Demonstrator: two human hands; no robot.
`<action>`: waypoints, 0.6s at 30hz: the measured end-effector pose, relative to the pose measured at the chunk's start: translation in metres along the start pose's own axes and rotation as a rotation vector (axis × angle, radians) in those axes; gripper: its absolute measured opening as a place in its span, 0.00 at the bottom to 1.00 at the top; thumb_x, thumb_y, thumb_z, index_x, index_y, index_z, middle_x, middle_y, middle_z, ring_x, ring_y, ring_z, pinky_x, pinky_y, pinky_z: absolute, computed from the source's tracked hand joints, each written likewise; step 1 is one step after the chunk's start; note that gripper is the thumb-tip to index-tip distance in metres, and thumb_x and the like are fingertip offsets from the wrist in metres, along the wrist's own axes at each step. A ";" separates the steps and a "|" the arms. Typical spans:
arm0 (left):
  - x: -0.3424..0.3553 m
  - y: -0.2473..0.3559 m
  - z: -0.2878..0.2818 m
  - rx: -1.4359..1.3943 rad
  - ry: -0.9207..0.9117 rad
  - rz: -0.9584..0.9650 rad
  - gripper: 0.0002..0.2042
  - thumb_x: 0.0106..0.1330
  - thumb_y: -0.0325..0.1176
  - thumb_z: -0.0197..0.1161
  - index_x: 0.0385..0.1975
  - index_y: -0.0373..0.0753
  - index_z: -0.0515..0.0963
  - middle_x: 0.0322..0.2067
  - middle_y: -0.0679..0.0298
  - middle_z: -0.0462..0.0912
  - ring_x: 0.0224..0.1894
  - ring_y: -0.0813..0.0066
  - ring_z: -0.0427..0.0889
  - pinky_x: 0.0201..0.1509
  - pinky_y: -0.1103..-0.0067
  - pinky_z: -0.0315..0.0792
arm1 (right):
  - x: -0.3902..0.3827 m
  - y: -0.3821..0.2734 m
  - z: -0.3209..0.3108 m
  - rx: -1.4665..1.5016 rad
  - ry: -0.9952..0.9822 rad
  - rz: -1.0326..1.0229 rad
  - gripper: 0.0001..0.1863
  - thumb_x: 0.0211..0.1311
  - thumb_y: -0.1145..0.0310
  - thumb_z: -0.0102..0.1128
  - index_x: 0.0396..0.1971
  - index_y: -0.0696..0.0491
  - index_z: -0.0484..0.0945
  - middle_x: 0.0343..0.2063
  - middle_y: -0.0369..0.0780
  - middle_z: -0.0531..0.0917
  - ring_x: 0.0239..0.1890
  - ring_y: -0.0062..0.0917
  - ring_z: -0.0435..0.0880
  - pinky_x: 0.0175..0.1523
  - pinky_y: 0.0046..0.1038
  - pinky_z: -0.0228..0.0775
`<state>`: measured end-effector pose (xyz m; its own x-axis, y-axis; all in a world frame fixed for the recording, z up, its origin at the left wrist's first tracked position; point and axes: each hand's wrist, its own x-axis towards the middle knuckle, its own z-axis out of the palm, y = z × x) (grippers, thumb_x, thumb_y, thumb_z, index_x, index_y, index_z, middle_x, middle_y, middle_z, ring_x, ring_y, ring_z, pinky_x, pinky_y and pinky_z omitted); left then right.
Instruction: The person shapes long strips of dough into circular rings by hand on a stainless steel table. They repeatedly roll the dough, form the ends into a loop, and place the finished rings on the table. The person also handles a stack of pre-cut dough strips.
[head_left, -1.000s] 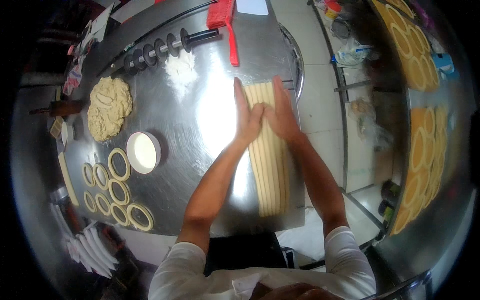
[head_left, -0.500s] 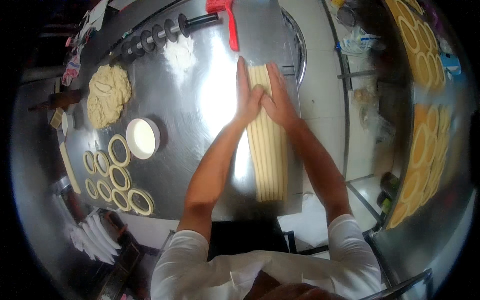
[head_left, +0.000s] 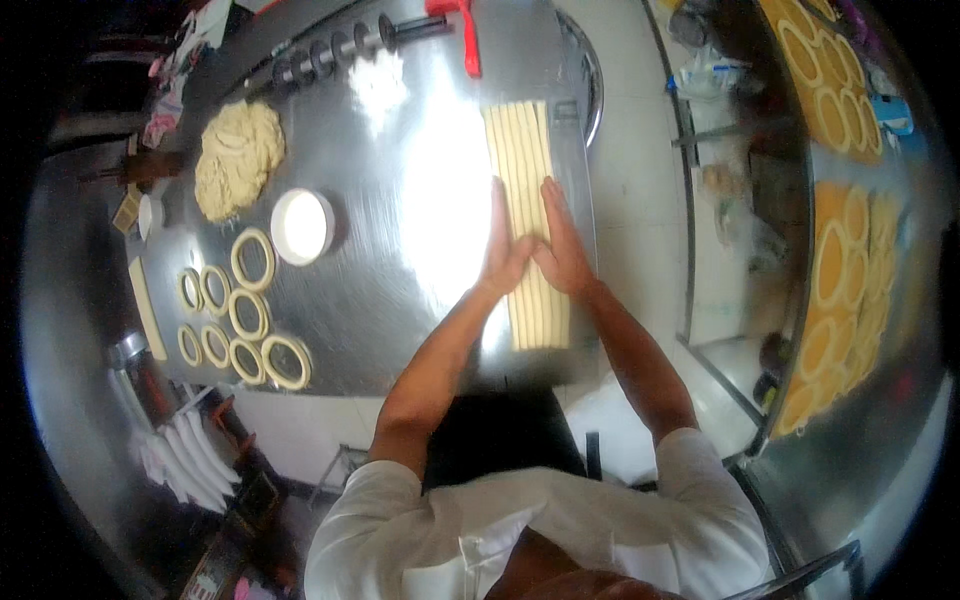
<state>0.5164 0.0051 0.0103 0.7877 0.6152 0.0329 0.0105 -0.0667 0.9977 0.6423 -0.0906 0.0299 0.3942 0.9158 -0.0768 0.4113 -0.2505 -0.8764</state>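
Note:
A bundle of long pale dough strips [head_left: 518,140] lies side by side on the steel table, its length running away from me. My left hand [head_left: 507,252] rests along the left edge of the bundle, and my right hand [head_left: 563,250] along the right edge. Both have their fingers stretched straight ahead, flat against the sides. The thumbs meet over the top of the strips, near the middle. Neither hand is wrapped round anything.
Left on the table [head_left: 380,300] are several dough rings [head_left: 268,312], a white bowl [head_left: 331,232], a dough lump [head_left: 240,160] and a single strip [head_left: 146,308]. A roller cutter [head_left: 340,48], flour [head_left: 378,88] and red brush [head_left: 471,45] lie at the back. Trays of rings [head_left: 828,275] stand right.
Both hands have slid toward me along the strips, uncovering their far ends. My view has shifted a little, so the table's things sit differently in it.

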 end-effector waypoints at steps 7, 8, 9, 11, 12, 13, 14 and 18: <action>-0.122 0.022 0.041 0.266 0.005 -0.090 0.51 0.65 0.36 0.57 0.78 0.25 0.28 0.80 0.33 0.28 0.83 0.41 0.30 0.85 0.56 0.33 | -0.150 -0.001 0.036 -0.043 -0.014 -0.067 0.47 0.72 0.54 0.53 0.80 0.62 0.42 0.81 0.57 0.43 0.83 0.56 0.39 0.83 0.56 0.32; -0.135 0.025 0.043 0.278 -0.012 -0.096 0.51 0.65 0.34 0.58 0.78 0.25 0.28 0.80 0.33 0.28 0.83 0.40 0.30 0.85 0.55 0.32 | -0.166 -0.002 0.039 -0.040 -0.031 -0.054 0.48 0.73 0.53 0.53 0.80 0.62 0.42 0.81 0.57 0.43 0.83 0.56 0.39 0.83 0.56 0.32; -0.146 0.030 0.045 0.252 -0.020 -0.109 0.51 0.67 0.34 0.59 0.79 0.26 0.28 0.80 0.34 0.28 0.83 0.40 0.30 0.85 0.54 0.32 | -0.185 -0.004 0.042 -0.037 -0.053 -0.036 0.48 0.73 0.53 0.54 0.80 0.62 0.41 0.81 0.57 0.43 0.83 0.56 0.38 0.83 0.56 0.31; -0.154 0.041 0.041 0.197 -0.054 -0.097 0.51 0.68 0.32 0.62 0.79 0.28 0.28 0.80 0.35 0.28 0.83 0.41 0.29 0.85 0.54 0.31 | -0.189 -0.005 0.038 0.001 -0.072 -0.024 0.48 0.74 0.54 0.55 0.80 0.62 0.40 0.81 0.56 0.42 0.83 0.55 0.38 0.83 0.56 0.30; -0.147 0.036 0.037 0.197 -0.043 -0.067 0.52 0.68 0.32 0.63 0.79 0.28 0.27 0.80 0.36 0.28 0.83 0.42 0.29 0.85 0.55 0.31 | -0.185 -0.010 0.032 0.034 -0.077 -0.016 0.48 0.74 0.56 0.55 0.80 0.62 0.39 0.81 0.56 0.42 0.83 0.54 0.38 0.83 0.56 0.30; -0.137 0.030 0.033 0.197 -0.034 -0.039 0.52 0.68 0.31 0.63 0.79 0.28 0.27 0.80 0.36 0.27 0.83 0.42 0.29 0.85 0.55 0.30 | -0.179 -0.013 0.026 0.068 -0.083 -0.006 0.48 0.74 0.57 0.56 0.81 0.62 0.39 0.81 0.56 0.42 0.83 0.54 0.37 0.83 0.55 0.29; -0.124 0.023 0.029 0.196 -0.024 -0.014 0.53 0.68 0.30 0.64 0.79 0.28 0.27 0.81 0.37 0.27 0.83 0.43 0.28 0.85 0.55 0.30 | -0.160 -0.011 0.021 0.071 -0.076 0.035 0.48 0.74 0.59 0.55 0.81 0.62 0.38 0.81 0.57 0.43 0.83 0.53 0.37 0.83 0.54 0.29; 0.008 0.006 -0.001 0.128 0.122 -0.183 0.47 0.69 0.29 0.55 0.80 0.30 0.28 0.81 0.40 0.29 0.84 0.47 0.28 0.86 0.63 0.28 | -0.012 -0.006 0.004 0.062 0.038 0.085 0.45 0.75 0.62 0.52 0.80 0.64 0.38 0.80 0.59 0.43 0.83 0.50 0.39 0.84 0.46 0.32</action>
<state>0.5215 0.0105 0.0163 0.6855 0.7159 -0.1326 0.2300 -0.0401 0.9724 0.6314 -0.0991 0.0339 0.4572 0.8790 -0.1350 0.3239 -0.3060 -0.8953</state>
